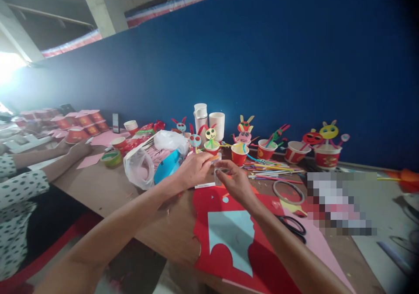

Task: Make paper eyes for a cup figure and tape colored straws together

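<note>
My left hand (pixel 195 170) is closed near the middle of the table, with a small orange strip (pixel 214 158) at its fingertips. Facing it is my right hand (pixel 235 181), its thumb and forefinger curved but apart. A small clear object (pixel 217 176), too indistinct to name, stands between the hands, close to the right fingertips. Under them lie a white stick-like piece (pixel 205 185) and red paper (pixel 204 250). Cut light-blue paper (pixel 225 233) and a small blue disc (pixel 225 200) rest on the red sheet. Black-handled scissors (pixel 294 228) lie beyond my right forearm.
Paper cups with bug-like figures (pixel 240 150) line the blue wall, near a white flask (pixel 200 119) and stacked cups (pixel 216 126). Coloured straws (pixel 271 171), a tape ring (pixel 288 192) and a plastic bag (pixel 139 167) lie around. A co-worker's arms (pixel 65 161) reach in from the left.
</note>
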